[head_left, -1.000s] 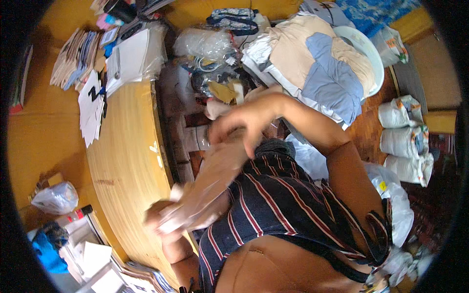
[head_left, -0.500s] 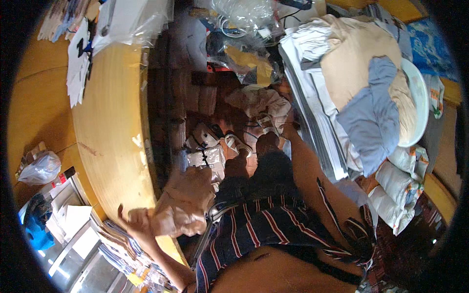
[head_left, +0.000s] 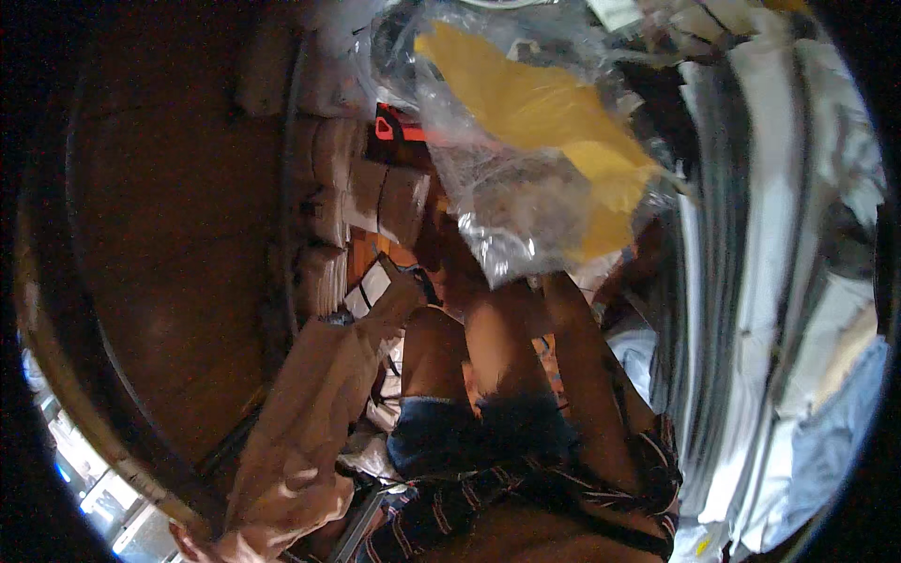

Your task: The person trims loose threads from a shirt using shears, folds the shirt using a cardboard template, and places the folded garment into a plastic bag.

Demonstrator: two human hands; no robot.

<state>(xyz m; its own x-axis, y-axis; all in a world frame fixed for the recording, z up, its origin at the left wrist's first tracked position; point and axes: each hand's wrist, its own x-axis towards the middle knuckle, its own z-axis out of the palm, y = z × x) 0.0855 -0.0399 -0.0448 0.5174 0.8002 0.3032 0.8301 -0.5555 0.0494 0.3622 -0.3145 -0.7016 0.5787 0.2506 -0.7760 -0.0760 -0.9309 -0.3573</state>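
My right forearm reaches down past my knees toward the floor. Its hand is hidden behind a clear plastic bag that has a yellow sheet or packet in it, so I cannot see what it touches. At the lower left, a small part of my left hand shows against the table's edge, its fingers mostly out of sight. Close to it hangs a crumpled tan cloth, running down beside my legs. Whether the left hand touches this cloth, I cannot tell.
The dark underside of a table fills the left. Folded, wrapped bundles lie beneath it near a red-orange object. On the right rises a tall stack of white and grey folded fabric, with blue-grey cloth beyond.
My view has dropped much lower, beside the table. The plastic bag and fabric stack look far nearer. My right hand has gone behind the bag, and my left hand sits at the picture's lower edge.
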